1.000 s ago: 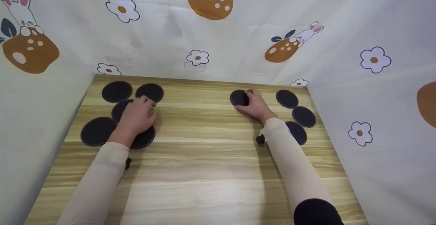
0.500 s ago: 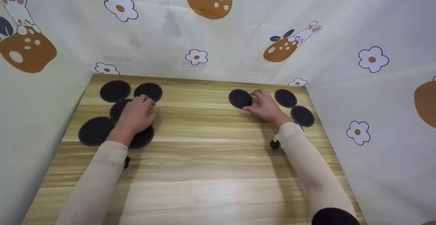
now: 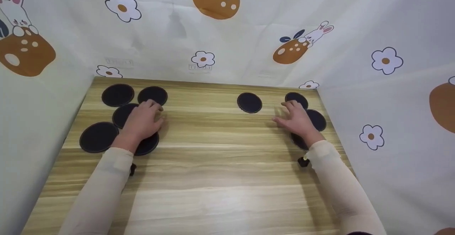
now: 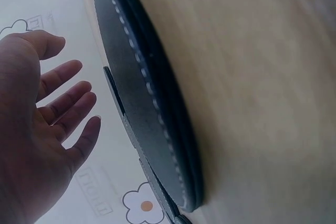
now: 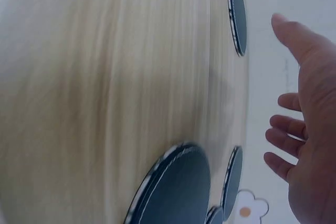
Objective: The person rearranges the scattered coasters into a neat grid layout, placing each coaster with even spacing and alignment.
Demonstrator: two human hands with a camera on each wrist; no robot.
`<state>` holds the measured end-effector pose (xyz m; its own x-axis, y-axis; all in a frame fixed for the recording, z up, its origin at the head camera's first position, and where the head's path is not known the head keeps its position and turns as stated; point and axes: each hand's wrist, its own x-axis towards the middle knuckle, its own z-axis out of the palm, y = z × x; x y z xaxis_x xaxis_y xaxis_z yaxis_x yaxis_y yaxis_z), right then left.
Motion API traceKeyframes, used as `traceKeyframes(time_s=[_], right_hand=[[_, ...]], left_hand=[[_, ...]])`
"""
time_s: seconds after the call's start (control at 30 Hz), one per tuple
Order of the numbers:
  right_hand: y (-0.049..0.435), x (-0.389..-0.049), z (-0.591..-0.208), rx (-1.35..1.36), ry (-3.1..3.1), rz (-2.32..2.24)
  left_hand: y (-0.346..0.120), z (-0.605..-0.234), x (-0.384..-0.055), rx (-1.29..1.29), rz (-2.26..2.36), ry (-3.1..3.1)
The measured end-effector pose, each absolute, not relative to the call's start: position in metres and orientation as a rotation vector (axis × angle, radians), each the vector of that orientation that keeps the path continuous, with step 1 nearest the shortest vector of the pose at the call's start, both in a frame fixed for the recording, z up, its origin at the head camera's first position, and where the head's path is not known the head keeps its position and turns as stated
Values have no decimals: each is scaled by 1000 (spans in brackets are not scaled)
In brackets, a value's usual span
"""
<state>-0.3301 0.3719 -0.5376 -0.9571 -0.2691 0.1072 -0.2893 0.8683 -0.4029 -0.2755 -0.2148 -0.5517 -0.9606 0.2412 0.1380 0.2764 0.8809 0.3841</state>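
Above a group of several black round coasters (image 3: 99, 137) at the table's left, my left hand (image 3: 142, 119) hovers with fingers loosely bent and holding nothing. In the left wrist view a coaster (image 4: 142, 87) with pale stitching round its rim lies below that hand, which is apart from it. My right hand (image 3: 296, 119) is over the right-hand coasters (image 3: 317, 120), its thumb and fingers spread with nothing between them. It partly covers these coasters in the head view. A lone coaster (image 3: 249, 102) lies flat near the back edge, left of the right hand.
The wood-grain table (image 3: 213, 164) is walled at the back and both sides by a pale curtain (image 3: 241, 39) printed with flowers, rabbits and orange fruit. Small black pieces (image 3: 303, 161) stick out at the wrists.
My right hand has let go of the lone coaster and moved right and toward me, over the right-hand coasters. The left hand has stayed in place; the head view shifts slightly.
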Motion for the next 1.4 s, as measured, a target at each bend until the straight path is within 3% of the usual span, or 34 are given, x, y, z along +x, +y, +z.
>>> traceKeyframes(time_s=[0.27,0.77,1.4], right_hand=[[395,-309,-532,263,-3026,597],[399,-265,-515,-417,-3288,396],[411,-253,-525,-355,-3396,456]], left_hand=[[-217,-553,-278,-411,-645,-2956],[-219,-551,-278,-402,-655,-2963],[-219,-550,-278,-385,-647,-2960]])
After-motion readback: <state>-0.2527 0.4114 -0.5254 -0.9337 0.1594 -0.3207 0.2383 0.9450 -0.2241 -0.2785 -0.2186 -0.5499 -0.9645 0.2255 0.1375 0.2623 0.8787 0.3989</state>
